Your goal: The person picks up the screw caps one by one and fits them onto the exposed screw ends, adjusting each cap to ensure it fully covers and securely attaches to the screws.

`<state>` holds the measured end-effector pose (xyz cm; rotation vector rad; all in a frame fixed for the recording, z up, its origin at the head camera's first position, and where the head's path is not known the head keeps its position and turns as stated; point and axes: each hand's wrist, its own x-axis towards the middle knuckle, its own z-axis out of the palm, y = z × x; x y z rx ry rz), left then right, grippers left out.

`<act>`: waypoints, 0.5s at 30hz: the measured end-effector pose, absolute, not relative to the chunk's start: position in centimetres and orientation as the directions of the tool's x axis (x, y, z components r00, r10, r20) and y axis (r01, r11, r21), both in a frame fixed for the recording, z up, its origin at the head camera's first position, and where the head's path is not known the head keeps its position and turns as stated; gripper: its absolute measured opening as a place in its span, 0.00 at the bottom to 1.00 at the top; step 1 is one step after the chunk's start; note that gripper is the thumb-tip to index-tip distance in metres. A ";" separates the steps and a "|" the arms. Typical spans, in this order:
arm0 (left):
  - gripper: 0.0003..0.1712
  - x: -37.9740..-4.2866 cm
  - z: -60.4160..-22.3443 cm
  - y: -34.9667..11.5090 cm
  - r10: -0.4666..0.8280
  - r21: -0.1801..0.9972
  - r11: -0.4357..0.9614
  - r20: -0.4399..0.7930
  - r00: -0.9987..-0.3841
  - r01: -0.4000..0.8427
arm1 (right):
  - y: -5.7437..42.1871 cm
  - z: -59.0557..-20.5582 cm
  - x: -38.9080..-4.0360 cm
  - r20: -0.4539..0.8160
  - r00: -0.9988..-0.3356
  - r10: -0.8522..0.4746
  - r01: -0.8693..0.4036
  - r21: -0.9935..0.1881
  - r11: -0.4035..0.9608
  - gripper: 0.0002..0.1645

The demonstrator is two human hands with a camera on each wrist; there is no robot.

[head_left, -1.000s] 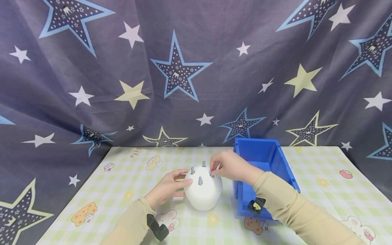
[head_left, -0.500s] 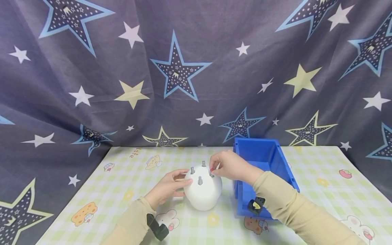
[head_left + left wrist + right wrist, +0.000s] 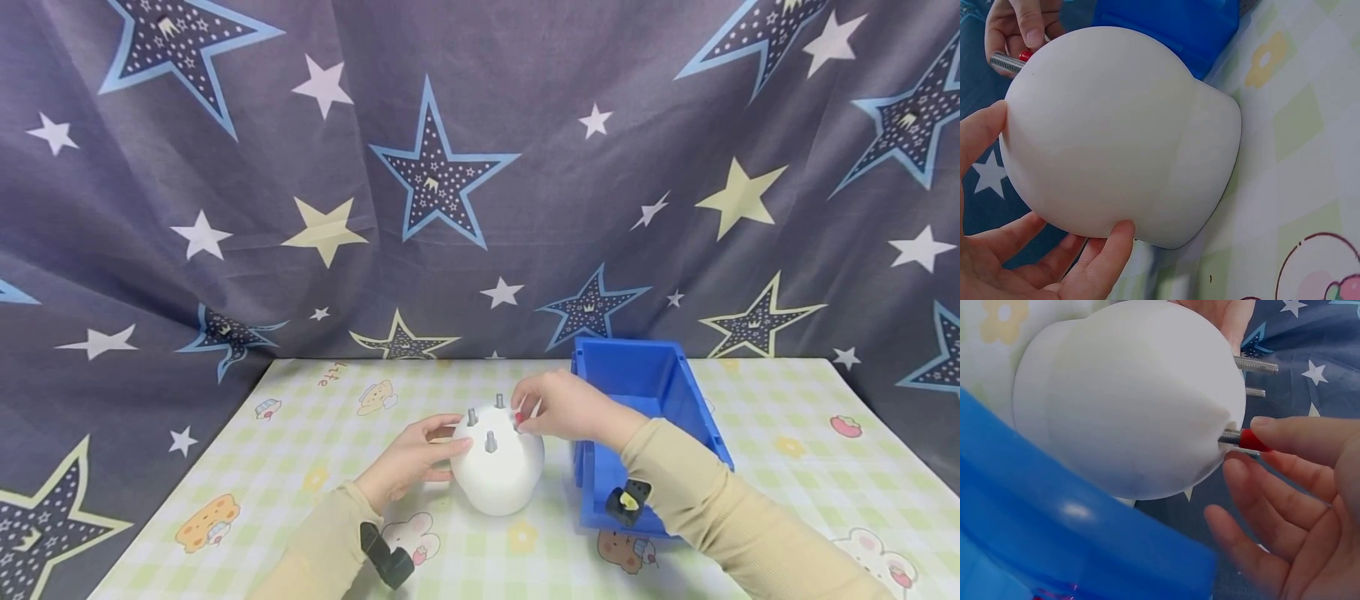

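A white rounded body [image 3: 498,475] stands on the table, with several threaded metal studs sticking up from its top, one front stud [image 3: 491,442] among them. My left hand [image 3: 412,458] holds its left side; in the left wrist view a thumb and fingers [image 3: 1116,250] are spread around the smooth white wall. On the right, my right hand [image 3: 566,406] pinches a small red cap-like piece [image 3: 1252,440] between thumb and fingers. That piece sits on the end of a threaded stud [image 3: 1230,437] coming out of a recess. Its exact kind cannot be made out.
Under my right forearm stands an open blue bin [image 3: 622,408], close to the right of the white body. Some red bits [image 3: 1054,595] show inside it in the right wrist view. A checked cloth [image 3: 300,467] covers the table; a star-patterned curtain [image 3: 450,275] hangs behind.
My right fingertips have shifted slightly at the red piece, and a little more red shows between them. The left hand and the white body have stayed in place.
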<state>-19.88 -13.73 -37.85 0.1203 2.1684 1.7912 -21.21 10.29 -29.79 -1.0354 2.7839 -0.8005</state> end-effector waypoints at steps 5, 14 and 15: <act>0.37 -19.9 -37.8 -13.7 0.266 0.968 0.208 -0.194 -0.944 -0.140 | 10.8 -29.4 -21.5 0.132 -0.783 -0.608 -0.577 -0.520 0.630 0.12; 0.37 -19.7 -37.7 -13.6 0.255 0.967 0.213 -0.196 -0.947 -0.142 | 11.6 -29.1 -21.9 0.036 -0.857 -0.514 -0.414 -0.643 0.644 0.12; 0.37 -19.7 -37.7 -13.6 0.253 0.967 0.210 -0.197 -0.947 -0.145 | 11.7 -29.2 -21.9 0.030 -0.861 -0.508 -0.401 -0.655 0.640 0.12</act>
